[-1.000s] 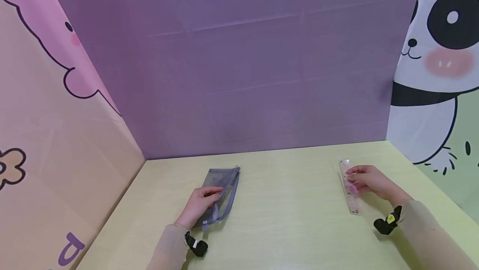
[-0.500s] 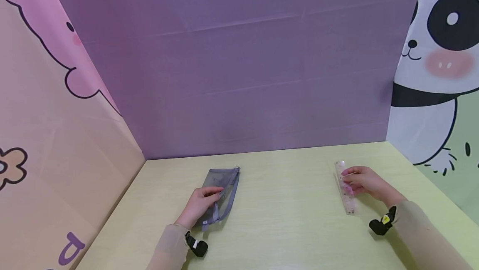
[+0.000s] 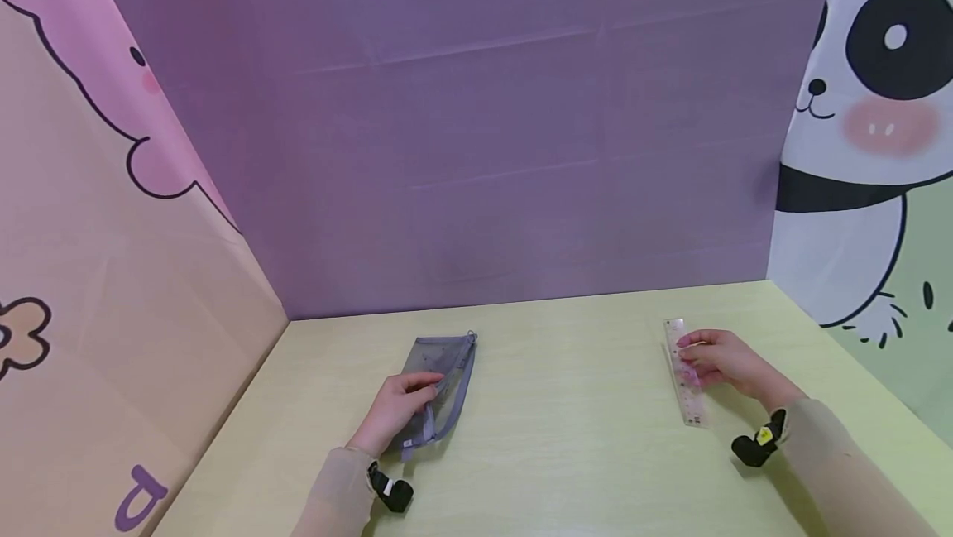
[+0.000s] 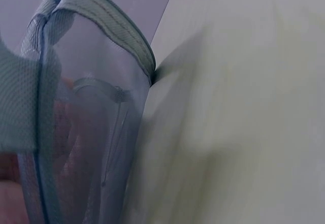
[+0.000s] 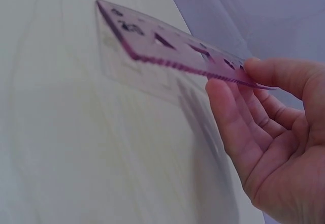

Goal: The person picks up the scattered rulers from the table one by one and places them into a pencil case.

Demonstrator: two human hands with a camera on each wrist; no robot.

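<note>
My left hand [image 3: 399, 405] grips a grey mesh zip pouch [image 3: 439, 351] on the left half of the table. In the left wrist view the pouch's zipped edge [image 4: 109, 18] gapes apart, and some fingers show dimly through the mesh. On the right, my right hand [image 3: 730, 365] pinches a clear pinkish plastic ruler [image 3: 688, 400] between thumb and fingers. The right wrist view shows the ruler [image 5: 172, 49] tilted above the table, with cut-out shapes and a wavy edge. Its far end is close to the tabletop; whether it touches I cannot tell.
The pale wooden table [image 3: 558, 405] spans between both hands. A purple wall [image 3: 484, 148] stands behind it. Printed cartoon panels flank it, a pink figure [image 3: 97, 40] at left and a panda [image 3: 856, 123] at right. Each wrist wears a small black camera [image 3: 390, 491].
My right hand has shifted slightly left with the ruler in its pinch. The left hand and the pouch have stayed where they were.
</note>
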